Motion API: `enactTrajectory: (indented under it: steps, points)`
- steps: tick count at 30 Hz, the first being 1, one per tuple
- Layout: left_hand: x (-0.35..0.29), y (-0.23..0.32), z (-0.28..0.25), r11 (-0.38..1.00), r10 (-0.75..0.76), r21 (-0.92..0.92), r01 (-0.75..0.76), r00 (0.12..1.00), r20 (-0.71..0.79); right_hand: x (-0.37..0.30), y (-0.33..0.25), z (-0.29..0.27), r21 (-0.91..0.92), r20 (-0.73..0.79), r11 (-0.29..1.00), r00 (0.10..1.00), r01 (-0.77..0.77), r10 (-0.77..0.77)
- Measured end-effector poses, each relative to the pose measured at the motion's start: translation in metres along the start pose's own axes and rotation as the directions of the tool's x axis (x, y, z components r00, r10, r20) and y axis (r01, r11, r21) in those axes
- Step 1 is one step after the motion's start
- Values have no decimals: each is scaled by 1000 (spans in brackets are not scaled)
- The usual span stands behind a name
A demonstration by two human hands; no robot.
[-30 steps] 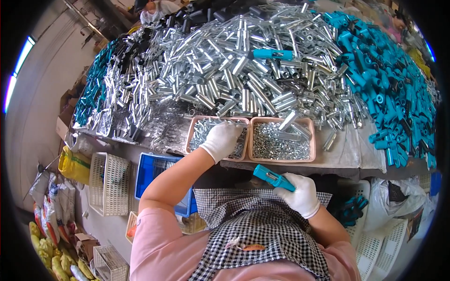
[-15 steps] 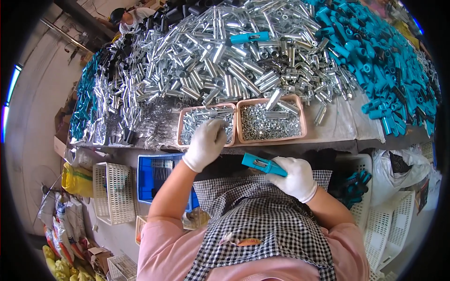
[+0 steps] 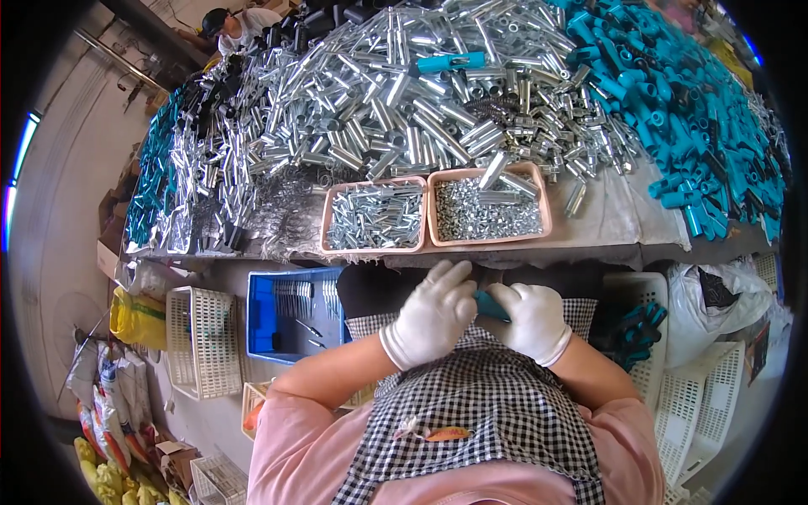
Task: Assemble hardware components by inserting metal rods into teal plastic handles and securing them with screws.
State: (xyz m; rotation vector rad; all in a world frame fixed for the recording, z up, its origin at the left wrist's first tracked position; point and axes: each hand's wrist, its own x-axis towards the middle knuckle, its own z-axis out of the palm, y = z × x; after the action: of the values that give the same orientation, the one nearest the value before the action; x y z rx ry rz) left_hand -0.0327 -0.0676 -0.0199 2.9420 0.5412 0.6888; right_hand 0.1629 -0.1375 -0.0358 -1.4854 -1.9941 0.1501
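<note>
My white-gloved right hand [image 3: 532, 318] is wrapped round a teal plastic handle [image 3: 491, 306], mostly hidden by the glove. Close against the handle's left end is my gloved left hand [image 3: 431, 316]. Its thumb and forefinger come together there, the other fingers bent above; whatever lies between them is hidden. Both hands are over my lap, just short of the table edge. Beyond them on the table stand two pink trays: the left tray [image 3: 373, 250] holds small metal pins, the right tray [image 3: 490, 241] small nut-like metal pieces with a few tubes on top.
Shiny metal tubes [image 3: 362, 109] are heaped across the table, with teal handles [image 3: 673, 126] piled at right. Left of my lap is a blue crate [image 3: 290, 348] with metal parts in rows. White baskets [image 3: 204, 345] stand at both sides. Another person [image 3: 240, 29] is at far left.
My left hand has come back from the left tray, down and to the right, to the teal handle. My right hand has turned the handle slightly and now covers more of it.
</note>
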Motion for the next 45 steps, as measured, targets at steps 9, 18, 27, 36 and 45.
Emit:
enactTrajectory:
  steps: [9,18,27,36,45]
  points:
    - [23,-24,-32,536,-194,-480,694,655,730,-12,-5,-6,38,56,980,979,195,-197]
    - [20,-4,-27,698,-229,-509,504,830,508,-9,14,-13,76,49,972,973,221,-225]
    - [38,-16,-17,527,-260,-482,699,673,692,-9,24,-15,53,72,976,974,213,-217]
    - [48,-23,-11,442,-245,-519,732,655,715,-8,33,-21,51,49,982,982,179,-182]
    - [45,-8,-5,508,-290,-523,684,708,644,-18,33,-24,44,20,986,986,163,-164]
